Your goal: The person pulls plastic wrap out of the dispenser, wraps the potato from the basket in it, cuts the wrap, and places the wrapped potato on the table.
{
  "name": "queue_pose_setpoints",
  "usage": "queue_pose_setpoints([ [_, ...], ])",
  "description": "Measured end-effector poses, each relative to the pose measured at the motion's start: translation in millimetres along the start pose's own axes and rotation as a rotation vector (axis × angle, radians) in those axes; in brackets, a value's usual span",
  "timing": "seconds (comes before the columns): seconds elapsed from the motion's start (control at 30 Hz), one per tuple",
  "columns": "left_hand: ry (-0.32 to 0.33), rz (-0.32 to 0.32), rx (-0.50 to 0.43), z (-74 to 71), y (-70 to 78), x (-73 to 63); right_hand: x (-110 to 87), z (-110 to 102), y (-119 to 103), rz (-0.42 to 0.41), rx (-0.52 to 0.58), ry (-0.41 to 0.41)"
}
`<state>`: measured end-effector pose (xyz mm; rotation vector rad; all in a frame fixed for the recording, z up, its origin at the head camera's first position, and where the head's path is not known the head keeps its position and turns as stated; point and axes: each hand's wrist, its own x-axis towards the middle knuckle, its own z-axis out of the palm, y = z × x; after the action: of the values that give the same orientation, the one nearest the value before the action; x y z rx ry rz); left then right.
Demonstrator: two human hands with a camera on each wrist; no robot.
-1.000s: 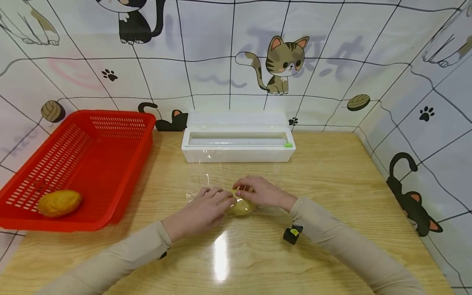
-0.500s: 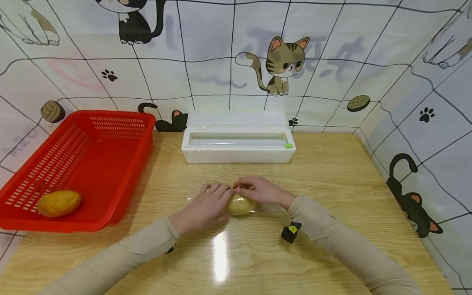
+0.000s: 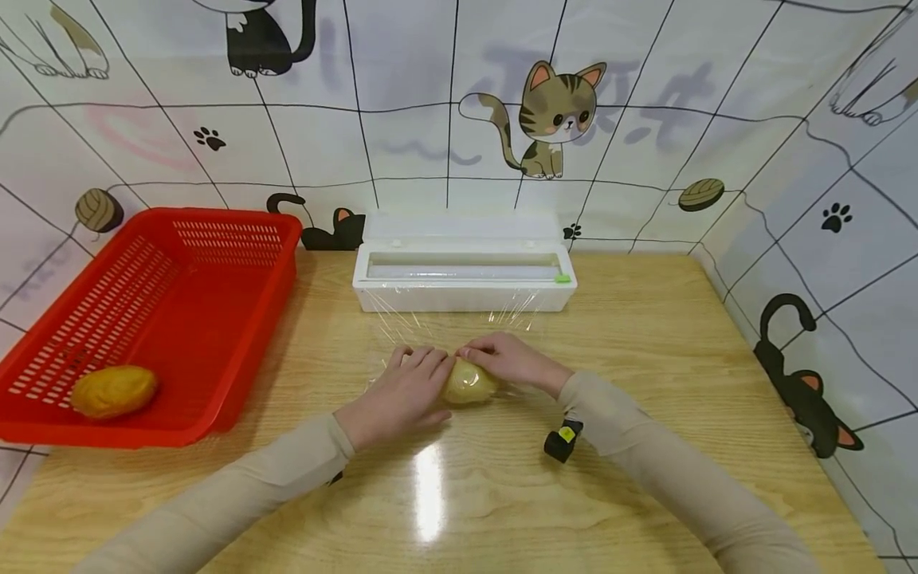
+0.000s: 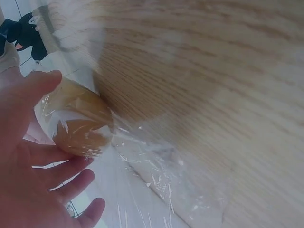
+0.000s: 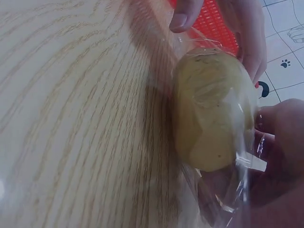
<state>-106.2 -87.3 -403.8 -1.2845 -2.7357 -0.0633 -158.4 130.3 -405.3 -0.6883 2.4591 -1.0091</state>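
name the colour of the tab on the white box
Bright green; the tab shows best in the head view.

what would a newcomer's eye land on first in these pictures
Probably the bright red basket at far left, with one yellow oval fruit or vegetable near its front. Next, the left hand and right hand around a potato in clear film, at the centre. Behind them stands a white film dispenser.

Over there, left of the film box (image 3: 464,300), the basket (image 3: 204,319) is standing, one piece of produce (image 3: 115,391) lying in it; before the box, another piece (image 3: 470,383) is lying in film (image 4: 159,178) between left hand (image 3: 398,396) and right hand (image 3: 515,361).
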Motion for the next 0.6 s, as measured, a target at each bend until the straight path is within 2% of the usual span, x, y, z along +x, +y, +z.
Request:
queue_pose_setpoints([
  [0.2,-0.009,-0.009,0.005,-0.8,0.1,4.8,-3.2,-7,-3,0.017,-0.01,0.018],
  [0.3,-0.019,-0.013,-0.009,-0.4,-0.5,6.7,-10.0,-15,-8,0.023,-0.037,0.063],
  [0.4,-0.039,-0.027,-0.021,0.3,-1.4,8.0,-18.8,-19,-10,-0.064,-0.08,0.145],
  [0.47,-0.051,-0.037,-0.034,1.0,-2.1,8.9,-26.2,-17,-11,-0.145,-0.159,0.202],
  [0.53,-0.054,-0.044,-0.049,1.8,-2.8,9.7,-33.5,-11,-12,-0.237,-0.278,0.235],
  [0.6,-0.046,-0.045,-0.061,2.6,-3.4,10.2,-40.4,-4,-12,-0.284,-0.414,0.257],
])
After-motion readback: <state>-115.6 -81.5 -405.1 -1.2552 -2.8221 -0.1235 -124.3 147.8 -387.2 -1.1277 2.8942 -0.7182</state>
